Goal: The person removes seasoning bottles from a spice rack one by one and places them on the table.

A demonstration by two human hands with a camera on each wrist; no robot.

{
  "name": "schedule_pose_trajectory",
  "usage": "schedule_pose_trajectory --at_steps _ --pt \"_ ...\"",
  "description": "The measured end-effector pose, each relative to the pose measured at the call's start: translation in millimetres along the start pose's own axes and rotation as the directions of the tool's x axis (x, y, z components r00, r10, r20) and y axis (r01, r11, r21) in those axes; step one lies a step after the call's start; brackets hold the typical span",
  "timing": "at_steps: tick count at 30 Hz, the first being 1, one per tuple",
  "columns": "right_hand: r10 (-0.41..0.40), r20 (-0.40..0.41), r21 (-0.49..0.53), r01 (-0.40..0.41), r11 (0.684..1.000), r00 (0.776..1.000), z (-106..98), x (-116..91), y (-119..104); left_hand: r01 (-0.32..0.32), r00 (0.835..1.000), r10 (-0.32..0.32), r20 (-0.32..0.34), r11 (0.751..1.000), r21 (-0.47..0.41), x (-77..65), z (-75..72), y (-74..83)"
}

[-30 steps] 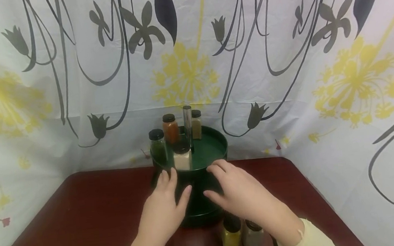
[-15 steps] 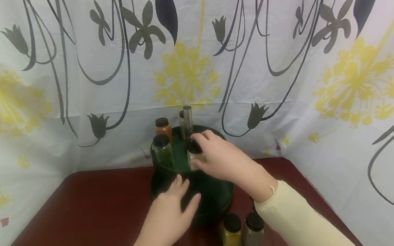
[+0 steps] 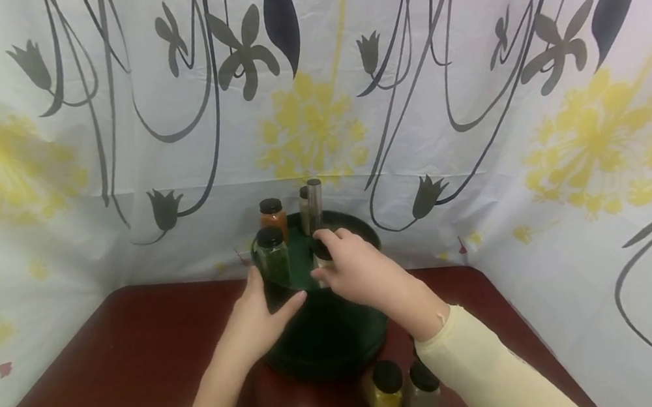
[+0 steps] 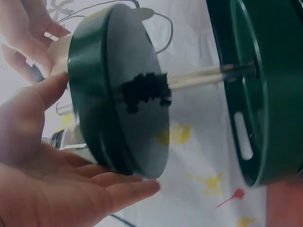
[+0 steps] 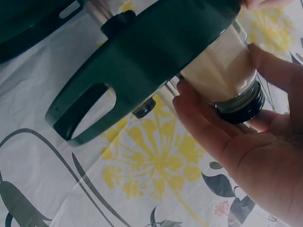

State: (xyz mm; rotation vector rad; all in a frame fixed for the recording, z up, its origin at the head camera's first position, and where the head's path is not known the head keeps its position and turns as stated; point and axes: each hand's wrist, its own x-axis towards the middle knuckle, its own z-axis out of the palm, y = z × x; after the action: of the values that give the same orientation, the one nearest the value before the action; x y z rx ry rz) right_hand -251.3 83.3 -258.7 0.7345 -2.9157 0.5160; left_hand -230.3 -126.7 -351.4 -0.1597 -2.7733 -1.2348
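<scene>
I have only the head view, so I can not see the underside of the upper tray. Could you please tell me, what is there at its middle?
Observer: The left wrist view shows a black collar against the underside of the upper tray, where the pole meets it.

Operator: Thank you, this is clear. Has the wall of this tray any opening?

Observer: Yes, the right wrist view shows one oblong opening in its wall.

Operator: And how full is the jar? For me, the right hand hides most of it.

Observer: In the right wrist view, pale contents fill most of it, up close to the neck.
</scene>
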Motion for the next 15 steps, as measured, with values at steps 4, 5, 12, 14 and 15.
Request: schedule_pose_trajectory --at_steps 4,5,12,14,15 --pt "0.008 -0.007 0.031 -0.008 0.999 1.000 3 -1 -3 0.008 1.000 -0.008 -0.012 1.000 0.005 -2.6 7.3 -3.1" --pt "0.012 -0.006 0.037 -0.011 0.999 1.000 4 -1 -4 0.008 1.000 -0.008 -0.017 1.000 0.011 -3.0 8.4 -3.2" --pt "-0.008 -0.043 0.038 0.009 0.999 0.999 5 -1 -1 0.006 0.999 -0.004 -0.052 0.999 0.031 -0.5 14.3 -2.7" --pt "-0.008 -0.067 0.032 0.010 0.999 0.998 5 -2 1 0.002 0.998 0.000 -0.059 1.000 0.030 1.7 16.2 -2.1" --pt "-0.004 -0.075 0.031 0.006 0.999 0.997 5 -2 3 -0.001 0.998 0.003 -0.062 1.000 0.029 2.7 17.0 -1.6"
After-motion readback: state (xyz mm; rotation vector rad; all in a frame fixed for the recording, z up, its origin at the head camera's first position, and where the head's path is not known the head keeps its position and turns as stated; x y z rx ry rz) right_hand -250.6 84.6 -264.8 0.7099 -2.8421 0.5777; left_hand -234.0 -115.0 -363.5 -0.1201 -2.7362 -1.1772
